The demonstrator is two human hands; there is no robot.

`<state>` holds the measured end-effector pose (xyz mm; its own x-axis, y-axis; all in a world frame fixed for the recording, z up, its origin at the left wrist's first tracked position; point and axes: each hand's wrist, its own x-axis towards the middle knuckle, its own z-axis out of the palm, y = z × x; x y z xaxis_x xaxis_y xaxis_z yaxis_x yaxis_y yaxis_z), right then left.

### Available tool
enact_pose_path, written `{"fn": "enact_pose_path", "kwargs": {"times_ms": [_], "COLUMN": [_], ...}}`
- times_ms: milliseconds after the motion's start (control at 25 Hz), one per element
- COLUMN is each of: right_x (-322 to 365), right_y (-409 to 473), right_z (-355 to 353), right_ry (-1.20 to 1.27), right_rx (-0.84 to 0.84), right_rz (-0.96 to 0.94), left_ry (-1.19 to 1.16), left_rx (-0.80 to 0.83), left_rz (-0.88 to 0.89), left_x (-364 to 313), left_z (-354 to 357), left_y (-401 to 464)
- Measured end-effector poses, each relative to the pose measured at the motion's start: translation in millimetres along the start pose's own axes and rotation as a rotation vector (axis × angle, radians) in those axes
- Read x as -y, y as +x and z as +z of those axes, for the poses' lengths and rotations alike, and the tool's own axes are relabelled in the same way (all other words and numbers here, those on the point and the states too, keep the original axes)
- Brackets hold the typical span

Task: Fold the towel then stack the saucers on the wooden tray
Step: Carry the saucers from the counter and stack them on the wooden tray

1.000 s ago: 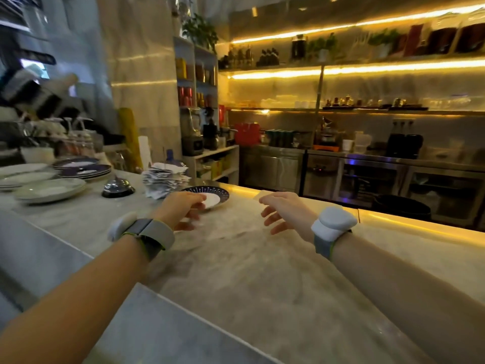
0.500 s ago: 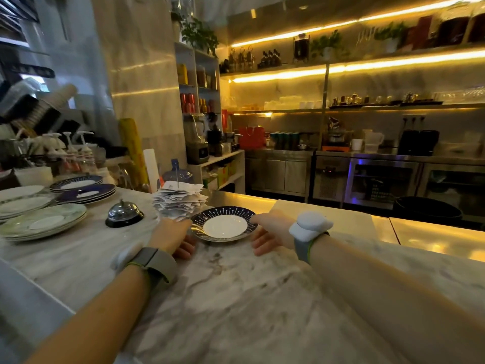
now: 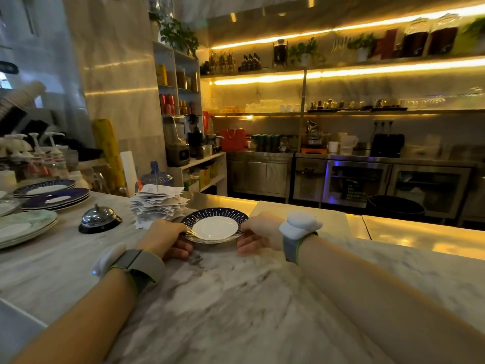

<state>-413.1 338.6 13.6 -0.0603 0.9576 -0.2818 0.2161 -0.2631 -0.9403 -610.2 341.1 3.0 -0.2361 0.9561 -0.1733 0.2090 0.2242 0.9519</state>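
A: What was laid out on the counter point(image 3: 236, 298)?

B: A marble counter was recorded across the lower view. Stacks of plates point(image 3: 49, 197) were set at its far left. A spike of paper slips point(image 3: 157, 204) was placed near the middle, with a metal bell point(image 3: 99, 219) just to its left.

A: Where was the saucer point(image 3: 214, 225) located?

B: The saucer, dark-rimmed with a white centre, was positioned near the far edge of the counter, just right of the paper slips. It was held between both hands.

A: How was it gripped?

B: The left rim was clamped by the left hand point(image 3: 165, 239), thumb on top and fingers curled beneath. The right rim was pinched by the right hand point(image 3: 259, 233), fingers curled under. Whether the saucer was lifted clear of the counter could not be told.

A: Was anything worn?

B: A band was noted on each wrist.
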Motion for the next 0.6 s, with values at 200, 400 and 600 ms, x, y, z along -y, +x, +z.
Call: {"fn": "enact_pose_path", "kwargs": {"times_ms": [200, 400, 600], "right_x": [-7.5, -27.8, -55.6], "right_y": [-37.5, -97.6, -187.5], "right_z": [-52.8, -134.0, -243.5], "right_ry": [0.057, 0.083, 0.119], "right_rx": [-0.058, -0.212, -0.405], "right_rz": [-0.028, -0.069, -0.095], "left_ry": [-0.033, -0.029, -0.034], "left_rx": [0.103, 0.198, 0.395], "left_rz": [0.057, 0.113, 0.19], "left_x": [-23.1, -52.2, -80.2], "left_z": [44.9, 120.8, 232.2], "left_y": [-36.1, -87.6, -162.2]}}
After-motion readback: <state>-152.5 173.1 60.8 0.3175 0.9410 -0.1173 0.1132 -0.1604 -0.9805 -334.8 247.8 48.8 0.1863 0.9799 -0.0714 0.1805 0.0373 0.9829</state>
